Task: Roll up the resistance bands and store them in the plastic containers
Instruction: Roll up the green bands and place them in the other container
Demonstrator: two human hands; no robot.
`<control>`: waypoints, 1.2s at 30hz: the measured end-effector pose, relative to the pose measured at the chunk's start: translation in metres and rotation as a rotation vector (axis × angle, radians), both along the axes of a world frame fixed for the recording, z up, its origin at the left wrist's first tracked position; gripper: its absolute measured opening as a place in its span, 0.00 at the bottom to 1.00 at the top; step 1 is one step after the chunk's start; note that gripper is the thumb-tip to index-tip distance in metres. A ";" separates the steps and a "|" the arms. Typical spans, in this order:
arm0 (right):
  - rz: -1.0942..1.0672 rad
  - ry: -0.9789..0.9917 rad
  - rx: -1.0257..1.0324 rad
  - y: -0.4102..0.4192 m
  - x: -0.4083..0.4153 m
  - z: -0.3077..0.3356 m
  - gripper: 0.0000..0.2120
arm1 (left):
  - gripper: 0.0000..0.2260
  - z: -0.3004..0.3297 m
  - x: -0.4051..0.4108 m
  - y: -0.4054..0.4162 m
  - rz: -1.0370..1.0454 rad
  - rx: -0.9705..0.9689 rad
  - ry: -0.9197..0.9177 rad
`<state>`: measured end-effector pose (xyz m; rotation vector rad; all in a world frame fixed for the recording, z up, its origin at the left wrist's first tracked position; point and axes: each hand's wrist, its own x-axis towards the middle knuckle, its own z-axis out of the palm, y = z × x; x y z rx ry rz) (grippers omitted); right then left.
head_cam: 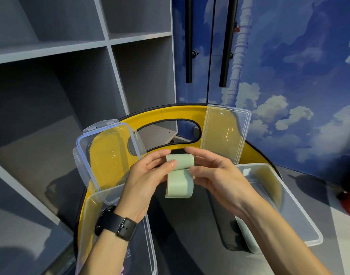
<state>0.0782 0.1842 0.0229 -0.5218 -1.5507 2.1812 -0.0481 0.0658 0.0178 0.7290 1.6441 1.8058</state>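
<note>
A pale green resistance band point(180, 175) is held up between both hands above the dark table. Its upper part is partly rolled, and a loop hangs down below. My left hand point(148, 175) pinches the roll's left end with thumb and fingers; a black watch sits on that wrist. My right hand point(211, 173) pinches the right end. A clear plastic container point(90, 219) stands at the lower left, with its clip lid point(108, 159) propped up behind it. A second clear container point(301, 207) lies at the right, its lid point(225, 132) leaning behind it.
A yellow curved rim point(170, 114) with a black-edged cutout runs round the back of the dark table. Grey shelving point(71, 46) fills the left. A blue cloud-print cabinet with black handles point(225, 42) stands behind. A red and black object point(348, 193) sits at the far right.
</note>
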 end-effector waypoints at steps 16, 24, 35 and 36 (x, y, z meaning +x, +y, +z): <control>0.046 -0.088 -0.097 0.002 0.002 -0.002 0.11 | 0.13 -0.001 0.001 -0.001 -0.064 0.045 -0.057; 0.049 -0.074 -0.150 0.003 0.001 -0.004 0.14 | 0.12 -0.002 0.002 -0.001 -0.055 -0.024 0.000; -0.033 -0.040 -0.170 0.005 0.000 -0.007 0.13 | 0.20 -0.005 0.000 0.001 -0.068 -0.016 -0.081; -0.028 -0.040 -0.162 0.005 0.001 -0.006 0.13 | 0.18 -0.006 0.000 0.001 -0.065 -0.029 -0.067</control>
